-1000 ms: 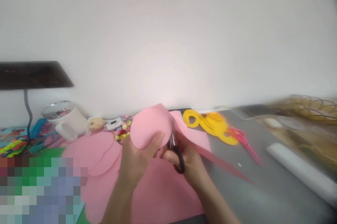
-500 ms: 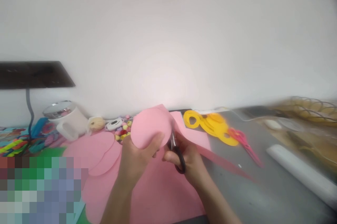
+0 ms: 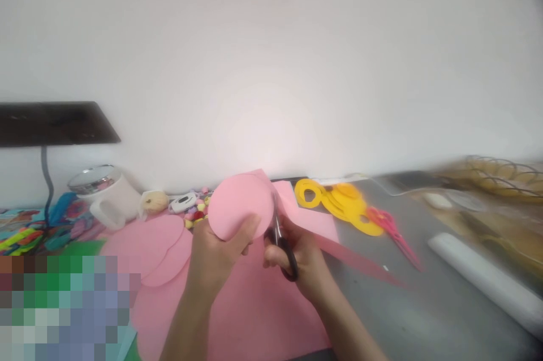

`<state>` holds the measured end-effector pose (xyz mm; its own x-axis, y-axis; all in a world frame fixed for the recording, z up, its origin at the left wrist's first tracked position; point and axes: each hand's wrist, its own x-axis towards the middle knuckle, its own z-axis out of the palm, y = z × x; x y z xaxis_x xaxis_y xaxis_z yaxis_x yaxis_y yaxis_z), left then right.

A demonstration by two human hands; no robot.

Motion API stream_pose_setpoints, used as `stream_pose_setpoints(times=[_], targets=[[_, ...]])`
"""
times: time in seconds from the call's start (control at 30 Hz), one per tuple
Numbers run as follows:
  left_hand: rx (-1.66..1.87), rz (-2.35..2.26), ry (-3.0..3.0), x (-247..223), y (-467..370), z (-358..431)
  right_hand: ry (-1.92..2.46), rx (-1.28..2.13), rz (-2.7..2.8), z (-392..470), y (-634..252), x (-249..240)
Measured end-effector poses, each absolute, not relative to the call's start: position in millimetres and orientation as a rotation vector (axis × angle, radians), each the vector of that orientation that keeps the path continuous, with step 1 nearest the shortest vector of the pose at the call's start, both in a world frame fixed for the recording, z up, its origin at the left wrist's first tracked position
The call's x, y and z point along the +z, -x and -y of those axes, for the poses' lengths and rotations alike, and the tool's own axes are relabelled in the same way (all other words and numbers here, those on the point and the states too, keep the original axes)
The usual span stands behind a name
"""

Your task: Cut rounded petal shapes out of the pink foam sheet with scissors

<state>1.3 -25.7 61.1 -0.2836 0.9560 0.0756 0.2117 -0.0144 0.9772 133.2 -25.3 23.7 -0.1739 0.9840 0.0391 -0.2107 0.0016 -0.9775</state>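
Head view: what was at the centre?

Pink disc [image 3: 237, 202], held up over a pink sheet [image 3: 258, 316]. Left hand [image 3: 220, 256] pinched it low on the right side, thumb across the face.

And the right hand [image 3: 303, 250]?

Wrapped about the handles of black scissors [image 3: 291, 262], blades up at the disc's right edge. How far the blades were parted, could not tell.

Which step, by your reading?

Trimming round the curve, I judged: the rim looked mostly round, and a pink strip [image 3: 352, 258] ran off beyond the right hand. Next snip seemed to call for turning the disc with the left hand to feed the curve in; a hurried turn might leave a flat on the rim.

Farther out?

Leftward, overlapping pink rounds [image 3: 146, 242]; behind those, mug [image 3: 125, 197] and beads [image 3: 199, 214]. Rightward on the grey desk [image 3: 373, 321], yellow cut-outs [image 3: 345, 205], pink scissors [image 3: 396, 233] touching them, then a white bar [image 3: 479, 274].

What escaped you?

Left fingers, mostly hidden behind the disc. Whether strip and disc were joined: unclear. Lower left corner pixelated. Dark panel [image 3: 55, 123] cut by the left edge. Far right smeared; wire loops [image 3: 504, 171] there, purpose uncertain.
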Motion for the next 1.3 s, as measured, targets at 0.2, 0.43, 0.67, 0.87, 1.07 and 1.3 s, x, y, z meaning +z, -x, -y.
stream_pose_setpoints(times=[0.2, 0.43, 0.67, 0.87, 1.07, 1.3], targets=[[1.393, -1.462, -1.268, 56, 1, 21, 0.933, 1.413, 1.164, 27, -127, 25], [1.365, -1.479, -1.123, 58, -7, 22, 0.929, 1.427, 1.196, 28, -126, 25], [1.322, -1.619, -1.165, 68, -6, 27, 0.902, 1.414, 1.207, 26, -132, 21], [1.327, -1.640, -1.173, 67, -5, 28, 0.912, 1.418, 1.187, 26, -132, 24], [1.333, -1.622, -1.229, 65, -3, 27, 0.888, 1.437, 1.174, 26, -130, 25], [1.316, -1.606, -1.225, 66, -1, 27, 0.901, 1.426, 1.203, 26, -129, 23]])
